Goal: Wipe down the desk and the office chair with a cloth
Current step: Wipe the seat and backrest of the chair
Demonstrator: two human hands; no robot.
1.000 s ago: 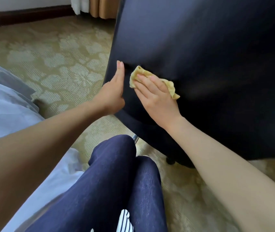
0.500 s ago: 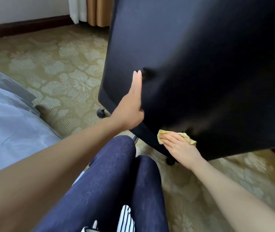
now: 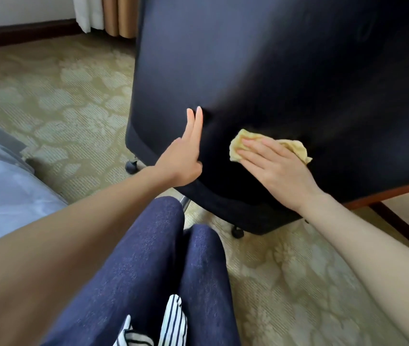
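A: What is the right hand doing?

B: The right hand [image 3: 273,163] lies flat with its fingers straight. It grips nothing and only presses the yellow cloth [image 3: 239,144] against the lower back of the office chair [image 3: 273,71].

A: And the other one?

B: The left hand [image 3: 181,158] is flat as well, fingers straight, laid against the backrest just left of the cloth. I judge it a brace.

A: How will the cloth handle?

B: It looks soft, light and limp, and it bunches out on both sides of the palm. A flat palm spreads it best, or a pinch on a bunched corner would carry it. The chair is the heavier thing, but 2 casters [image 3: 131,166] show under it, so I expect it to roll or swivel under a push. The backrest's edge is the place to steady it.

A: What lies around?

B: The person's knees [image 3: 148,258] are just below the chair's lower rim and crowd it. Patterned carpet [image 3: 61,108] lies underneath, pale bedding [image 3: 4,183] is at the left, and a curtain [image 3: 116,16] hangs well behind. A reddish wooden rail [image 3: 385,193] runs at the right behind the chair. It is perhaps the desk, but too little of it shows to be sure.
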